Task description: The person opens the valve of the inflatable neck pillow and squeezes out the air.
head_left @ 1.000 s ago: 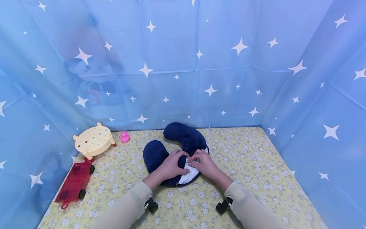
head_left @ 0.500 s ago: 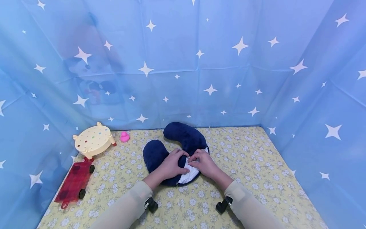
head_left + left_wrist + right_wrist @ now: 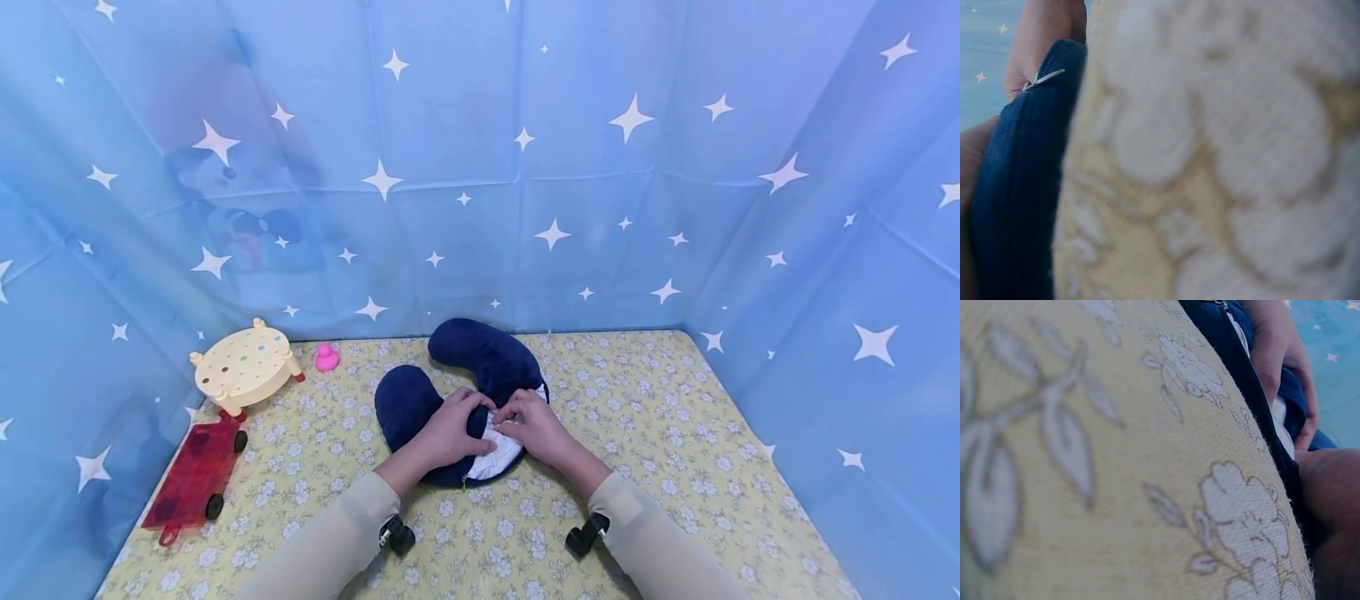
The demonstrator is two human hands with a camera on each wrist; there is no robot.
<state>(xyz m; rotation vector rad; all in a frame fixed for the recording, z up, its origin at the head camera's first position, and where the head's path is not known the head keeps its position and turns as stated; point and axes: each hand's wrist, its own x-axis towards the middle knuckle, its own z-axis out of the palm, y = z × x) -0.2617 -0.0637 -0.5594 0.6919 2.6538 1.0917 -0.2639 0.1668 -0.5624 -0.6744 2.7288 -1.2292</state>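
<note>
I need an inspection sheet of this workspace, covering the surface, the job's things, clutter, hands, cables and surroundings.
Surface: yellow floral covering, visible around the pillow.
Job's things: navy curved pillow, its cover open, white inner fabric showing; zip pull at the near edge.
Clutter: round cream toy, small pink toy and red wheeled toy, all on the left.
Left hand: fingers grip the pillow by the opening.
Right hand: fingers pinch at the white inner fabric.
Cables: nothing seen.
Surroundings: blue star-patterned curtain behind and at both sides.
</note>
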